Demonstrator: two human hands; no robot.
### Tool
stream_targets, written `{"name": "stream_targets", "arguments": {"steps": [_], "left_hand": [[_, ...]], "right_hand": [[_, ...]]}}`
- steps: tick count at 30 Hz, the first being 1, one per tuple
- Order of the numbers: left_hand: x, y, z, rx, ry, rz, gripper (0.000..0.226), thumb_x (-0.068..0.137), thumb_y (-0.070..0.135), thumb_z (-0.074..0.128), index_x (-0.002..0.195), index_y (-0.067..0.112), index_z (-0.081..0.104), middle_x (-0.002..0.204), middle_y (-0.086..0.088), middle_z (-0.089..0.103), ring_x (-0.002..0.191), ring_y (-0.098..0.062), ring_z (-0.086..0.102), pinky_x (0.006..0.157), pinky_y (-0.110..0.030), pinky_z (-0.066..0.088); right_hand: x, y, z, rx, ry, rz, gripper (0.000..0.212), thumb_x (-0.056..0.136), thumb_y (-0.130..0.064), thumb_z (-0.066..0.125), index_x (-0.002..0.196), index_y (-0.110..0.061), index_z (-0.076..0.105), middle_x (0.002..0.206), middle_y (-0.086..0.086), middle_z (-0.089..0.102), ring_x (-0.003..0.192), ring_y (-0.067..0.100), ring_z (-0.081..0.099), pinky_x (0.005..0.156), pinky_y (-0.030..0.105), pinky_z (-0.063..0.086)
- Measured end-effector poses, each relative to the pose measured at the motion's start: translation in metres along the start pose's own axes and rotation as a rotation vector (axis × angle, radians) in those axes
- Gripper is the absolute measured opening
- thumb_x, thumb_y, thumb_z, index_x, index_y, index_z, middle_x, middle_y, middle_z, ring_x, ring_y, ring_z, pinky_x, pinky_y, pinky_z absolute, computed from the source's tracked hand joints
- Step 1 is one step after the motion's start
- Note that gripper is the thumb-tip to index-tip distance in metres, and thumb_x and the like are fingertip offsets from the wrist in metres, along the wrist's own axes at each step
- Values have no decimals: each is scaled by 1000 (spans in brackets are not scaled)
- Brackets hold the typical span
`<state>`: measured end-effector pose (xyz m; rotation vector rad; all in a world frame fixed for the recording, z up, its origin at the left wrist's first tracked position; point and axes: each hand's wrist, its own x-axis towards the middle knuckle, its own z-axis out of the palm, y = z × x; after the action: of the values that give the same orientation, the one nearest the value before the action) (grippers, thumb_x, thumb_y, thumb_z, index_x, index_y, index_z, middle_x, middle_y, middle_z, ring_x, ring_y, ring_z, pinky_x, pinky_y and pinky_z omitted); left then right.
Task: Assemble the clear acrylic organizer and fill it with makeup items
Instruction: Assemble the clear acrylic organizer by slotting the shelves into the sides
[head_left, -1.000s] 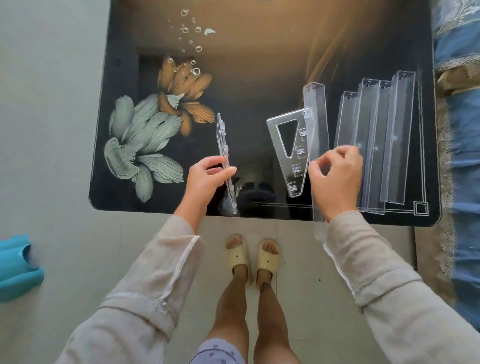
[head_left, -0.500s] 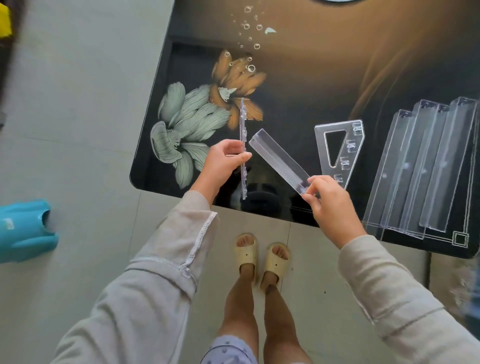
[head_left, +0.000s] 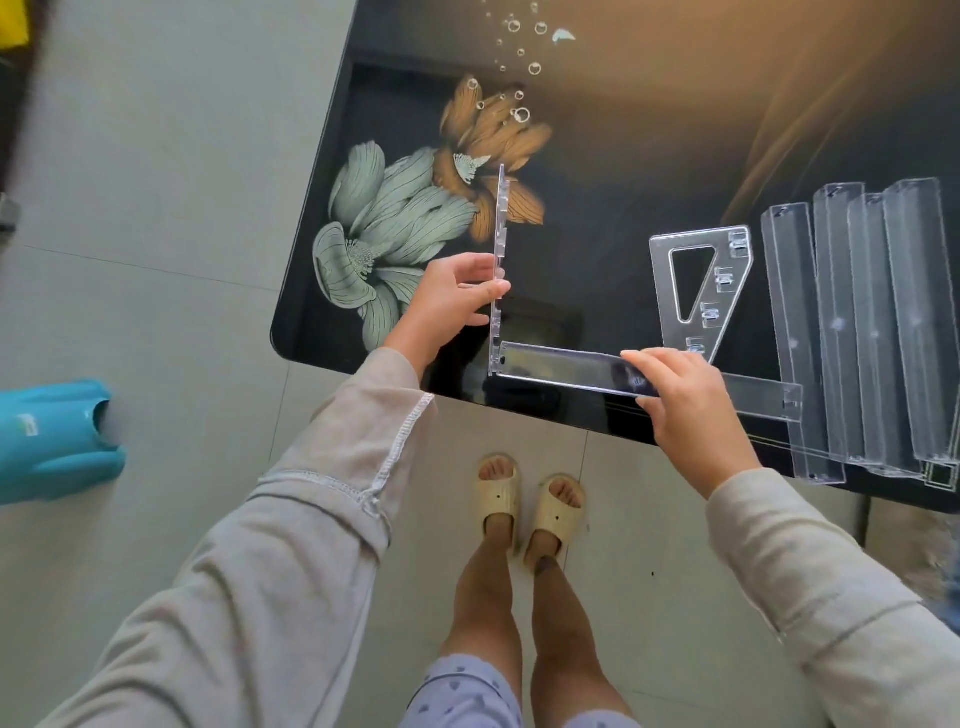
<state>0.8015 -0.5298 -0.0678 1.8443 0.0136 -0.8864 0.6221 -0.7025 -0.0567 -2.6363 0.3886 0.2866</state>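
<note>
My left hand (head_left: 457, 296): fingers pinched on the clear side panel (head_left: 497, 270), held on edge above the near table corner. My right hand (head_left: 685, 400): closed around the long clear tray (head_left: 571, 369), now level, its far end butted against the panel's lower end; half a second ago it angled up toward the flowers, clear of the panel.

Black glass table (head_left: 649, 156): beneath and beyond both hands, printed with a teal-and-orange flower (head_left: 415, 223) beyond my left hand.
Grey tiled floor (head_left: 156, 182): left of and below the hands.
Spare trays (head_left: 878, 322): flat, side by side, right of my right hand.
Second side panel (head_left: 698, 291): flat, just beyond my right hand.
Teal object (head_left: 52, 441): on the floor, far left.
</note>
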Motion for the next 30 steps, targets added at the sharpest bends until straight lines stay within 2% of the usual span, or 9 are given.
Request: {"name": "stream_targets", "arguments": {"steps": [2, 5, 12, 24, 28, 30], "left_hand": [[0, 0, -1, -6, -12, -2, 43, 87, 10, 60, 129, 5, 51, 116, -5, 61, 102, -15, 60, 65, -19, 58], [-1, 0, -2, -16, -21, -5, 44, 87, 9, 61, 129, 5, 51, 116, -6, 61, 101, -16, 61, 61, -17, 59], [-1, 1, -1, -1, -31, 0, 44, 86, 10, 62, 129, 7, 51, 111, -2, 61, 101, -16, 61, 63, -18, 59], [-1, 0, -1, 11, -28, 4, 43, 87, 10, 61, 129, 7, 51, 114, -4, 61, 100, -15, 61, 66, -21, 59], [-2, -1, 0, 46, -22, 20, 42, 88, 12, 59, 130, 9, 51, 113, -1, 60, 94, -10, 61, 60, -13, 58], [-4, -3, 2, 93, 3, 29, 40, 89, 15, 58, 129, 10, 51, 115, -2, 59, 92, -11, 61, 60, -15, 58]], "right_hand": [[3, 0, 2, -5, 15, -24, 47, 70, 14, 69, 115, 0, 63, 109, 18, 67, 99, 40, 60, 90, 46, 45], [7, -1, 4, -13, 26, -45, 46, 72, 13, 68, 115, 0, 63, 109, 18, 67, 99, 40, 59, 90, 46, 45], [11, 0, 4, -36, 16, -62, 44, 73, 11, 68, 115, 0, 63, 107, 19, 67, 98, 41, 60, 88, 49, 46], [9, 1, 9, -68, 9, -63, 45, 74, 9, 69, 117, -2, 63, 106, 18, 68, 95, 38, 60, 86, 47, 48], [7, -1, 11, -107, 25, -82, 47, 69, 12, 72, 114, -2, 65, 99, 18, 70, 88, 39, 62, 78, 45, 51], [6, -2, 13, -124, 36, -84, 48, 66, 12, 74, 112, -1, 66, 95, 18, 70, 84, 39, 63, 73, 44, 52]]}}
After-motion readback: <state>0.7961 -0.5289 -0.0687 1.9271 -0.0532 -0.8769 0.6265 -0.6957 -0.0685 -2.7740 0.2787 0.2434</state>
